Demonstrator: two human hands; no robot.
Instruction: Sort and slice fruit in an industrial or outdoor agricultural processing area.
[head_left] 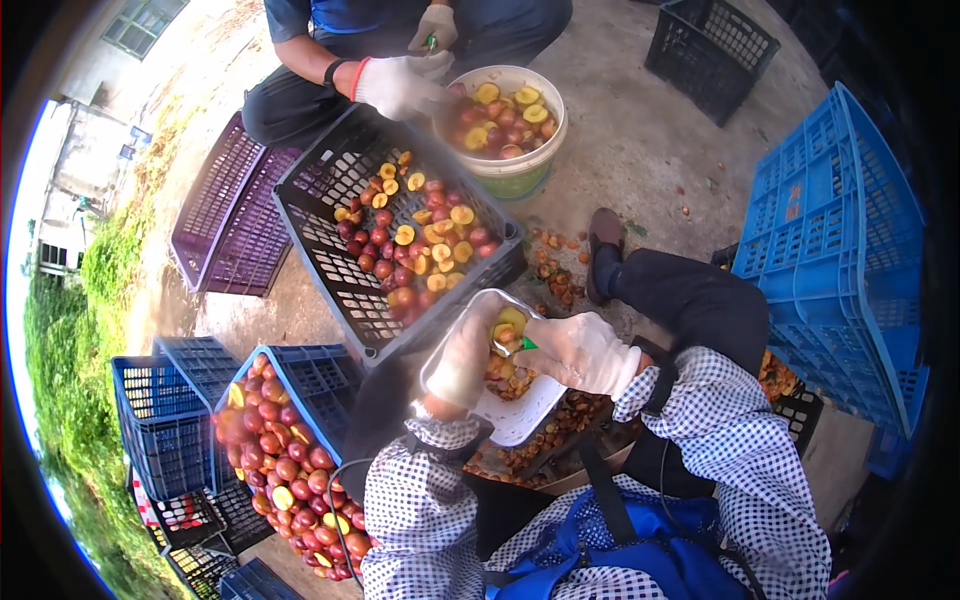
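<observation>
Right hand (585, 352) gripped a green-handled knife (528, 344); left hand (460, 358) curled beside cut plum (511, 318), hold on it unclear. Flesh yellow, rounded; lay between hands, toward white tub's (522, 412) far end.

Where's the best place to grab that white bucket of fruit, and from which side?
I'd probably take the white bucket by its rim, from the right: its round lip stands above the fruit there, beside the floor. The co-worker's gloved hand and black crate crowd its left.
</observation>
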